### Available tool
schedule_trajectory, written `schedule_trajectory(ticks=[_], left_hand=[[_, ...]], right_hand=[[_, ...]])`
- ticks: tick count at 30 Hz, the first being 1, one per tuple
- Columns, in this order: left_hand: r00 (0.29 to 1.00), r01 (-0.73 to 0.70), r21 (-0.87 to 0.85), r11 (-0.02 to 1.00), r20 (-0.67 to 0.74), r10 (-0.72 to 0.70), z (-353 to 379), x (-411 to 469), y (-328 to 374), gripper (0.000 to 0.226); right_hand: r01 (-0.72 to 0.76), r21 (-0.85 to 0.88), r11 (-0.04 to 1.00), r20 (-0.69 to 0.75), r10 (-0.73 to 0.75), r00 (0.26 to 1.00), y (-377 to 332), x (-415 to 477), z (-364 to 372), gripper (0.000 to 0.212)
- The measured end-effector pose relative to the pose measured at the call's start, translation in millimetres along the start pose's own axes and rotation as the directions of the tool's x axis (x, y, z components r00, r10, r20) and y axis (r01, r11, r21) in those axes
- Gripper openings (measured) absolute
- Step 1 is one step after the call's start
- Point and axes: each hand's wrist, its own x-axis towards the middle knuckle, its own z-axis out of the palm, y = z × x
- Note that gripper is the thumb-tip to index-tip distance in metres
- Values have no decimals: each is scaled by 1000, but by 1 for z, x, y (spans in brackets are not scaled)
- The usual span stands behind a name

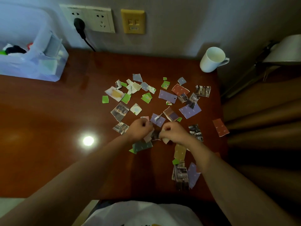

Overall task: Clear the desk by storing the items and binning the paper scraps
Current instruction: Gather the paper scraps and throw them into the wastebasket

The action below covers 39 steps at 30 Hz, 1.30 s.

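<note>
**Both hands gathering torn paper at the middle of the desk**

Head view, looking down. The left hand (141, 129) and the right hand (174, 132) meet knuckle to knuckle above the desk (48, 121). The fingers of each are curled tight and pinch small pieces from the paper scraps (167, 96). A pale piece shows under the left hand and another under the right.

The remaining scraps lie loose over the right half of the desk, fanning from the hands toward the wall. One red-brown scrap (220, 127) sits at the right edge of the desk, just beside brown folds of fabric (260, 121). A grey photo scrap (180, 176) and a purple scrap (193, 174) lie near the front edge, under the right forearm.

A white mug (211, 60) stands at the back right corner, apart from the scraps. A translucent plastic container (32, 62) occupies the back left and overlaps the desk's rear edge. The left half of the desk shows bare wood with a bright lamp reflection (88, 140). Wall sockets (91, 18) lie behind the desk, one holding a black plug (79, 23).
</note>
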Motion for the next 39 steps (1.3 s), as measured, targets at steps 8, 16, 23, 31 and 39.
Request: schedule_trajectory(ticks=[8,16,23,31,39], left_hand=[[968,251,-857,451,207,-145,-37,-14,11,36],[981,182,-795,578,105,-164,-40,2,16,41],[981,-106,161,981,-146,129,-28,29,-5,25],[932,-71,761,644,-179,315,-18,32,-7,47],[936,-115,662,741,-177,304,-18,29,-9,24]], right_hand=[[-49,757,652,-41,123,992,-30,1,-2,26],[19,-123,992,-290,-54,955,-27,27,8,31],[-53,-474,879,-332,-122,935,-30,35,14,16],[35,-390,920,-331,-175,927,-20,39,11,8],[-63,798,600,-147,294,944,-29,23,6,10]])
